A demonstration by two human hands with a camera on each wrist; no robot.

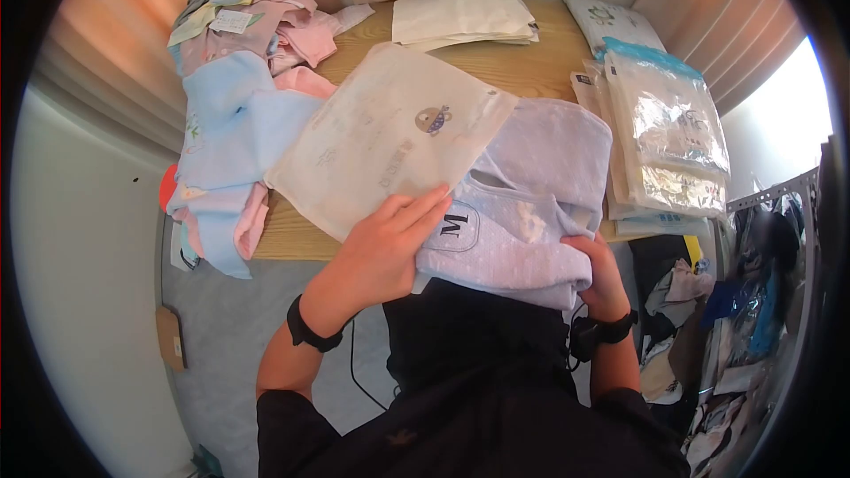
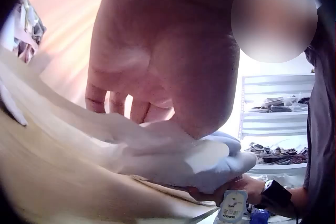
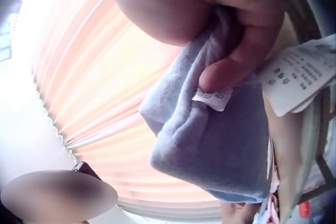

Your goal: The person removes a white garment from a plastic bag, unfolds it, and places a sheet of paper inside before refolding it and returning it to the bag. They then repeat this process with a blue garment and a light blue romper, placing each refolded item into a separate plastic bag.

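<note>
A pale lilac-blue baby garment [image 1: 522,239], folded over with a round-cornered "M" label, extends past the table's front edge. My right hand [image 1: 602,274] grips its right side, thumb on top; in the right wrist view the cloth [image 3: 210,145] is bunched under that thumb beside a small white tag [image 3: 215,98]. Over the garment's upper left lies a frosted packaging bag [image 1: 381,142] with a bear print. My left hand [image 1: 385,243] lies across the bag's lower corner and the garment's left edge, fingers close together. Its thumb is hidden, so whether it pinches them I cannot tell.
Folded and heaped baby clothes [image 1: 230,124] stand at the table's left. A stack of flat bags [image 1: 460,13] lies at the back, with packed garments [image 1: 668,124] piled on the right. Beyond the table's right side is a rack [image 1: 779,204] of clothes.
</note>
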